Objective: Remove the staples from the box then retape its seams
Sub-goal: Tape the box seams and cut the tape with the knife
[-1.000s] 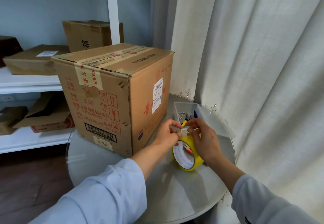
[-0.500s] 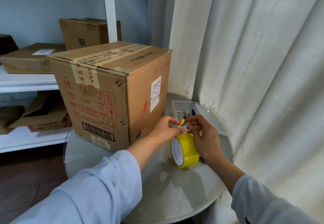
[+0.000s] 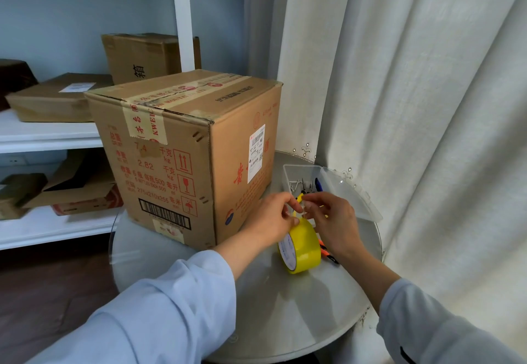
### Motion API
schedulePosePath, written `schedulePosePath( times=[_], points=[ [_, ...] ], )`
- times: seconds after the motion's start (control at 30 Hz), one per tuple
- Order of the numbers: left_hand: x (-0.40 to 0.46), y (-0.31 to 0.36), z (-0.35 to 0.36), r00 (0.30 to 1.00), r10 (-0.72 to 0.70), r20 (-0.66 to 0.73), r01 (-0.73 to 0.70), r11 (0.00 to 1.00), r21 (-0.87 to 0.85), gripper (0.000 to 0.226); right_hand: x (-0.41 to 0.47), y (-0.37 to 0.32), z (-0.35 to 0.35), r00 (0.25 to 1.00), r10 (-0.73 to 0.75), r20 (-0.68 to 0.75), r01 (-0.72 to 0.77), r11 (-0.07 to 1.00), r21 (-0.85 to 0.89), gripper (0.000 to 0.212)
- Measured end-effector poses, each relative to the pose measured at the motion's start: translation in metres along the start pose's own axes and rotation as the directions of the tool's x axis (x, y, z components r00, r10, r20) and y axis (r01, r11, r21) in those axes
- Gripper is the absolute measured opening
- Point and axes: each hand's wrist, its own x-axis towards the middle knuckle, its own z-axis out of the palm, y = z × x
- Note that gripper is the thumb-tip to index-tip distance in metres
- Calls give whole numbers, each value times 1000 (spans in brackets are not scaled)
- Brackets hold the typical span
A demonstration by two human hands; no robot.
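From your head camera, a square brown cardboard box (image 3: pixel 182 152), its top seam under printed paper tape, stands on the smooth round grey table (image 3: pixel 279 315). Just right of it, a glossy yellow tape roll (image 3: pixel 302 245) stands on edge. Your left hand (image 3: pixel 271 218) steadies the roll with its thumb, fingers curled at the top. Your right hand (image 3: pixel 330 222) pinches the clear loose end there. Behind sits a clear plastic tray (image 3: pixel 302 171) of small metal pieces; pale pleated curtains (image 3: pixel 413 107) hang beyond.
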Motion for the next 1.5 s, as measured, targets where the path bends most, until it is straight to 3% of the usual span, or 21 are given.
schedulePosePath(
  times=[0.3,0.5,0.63,0.73,0.83,0.93,1.03,1.1,1.2,1.3,1.4,1.5],
  points=[
    [3,6,-4,999,-44,29,43,998,40,15,-1,2,0,997,-70,21,71,994,-81,14],
    [-3,12,-2,999,45,-7,-41,967,251,11,-3,4,5,997,-77,8,78,989,-122,15],
    [-4,9,-1,1000,-8,8,7,998,59,20,-5,11,8,998,-59,13,60,992,-109,11],
    [-4,7,-2,997,-27,71,24,999,38,32,-7,13,11,998,-66,-6,65,992,-111,12],
    [-5,9,-6,996,3,90,-11,997,82,32,-8,9,14,996,-23,-85,21,999,-29,14],
    [-9,13,-9,992,53,114,-69,988,138,31,-5,2,11,975,96,-199,-70,989,132,13],
    [-11,13,-12,989,60,134,-79,987,139,29,-4,-6,6,950,222,-220,-159,949,273,12],
    [-11,10,-13,989,61,136,-74,992,99,26,-4,-10,3,954,253,-162,-207,944,255,15],
    [-10,6,-10,992,54,116,-56,998,13,29,-6,-6,-3,954,293,67,-300,918,260,60],
    [-10,5,-8,995,50,87,-46,998,-41,32,-11,2,-5,912,208,353,-309,915,258,101],
    [-9,2,-8,998,36,46,-31,996,-89,30,-15,-1,-5,817,167,552,-327,922,206,114],
    [-10,0,-8,999,29,40,-25,994,-104,30,-18,-5,-4,785,129,605,-296,937,184,115]
  ],
)
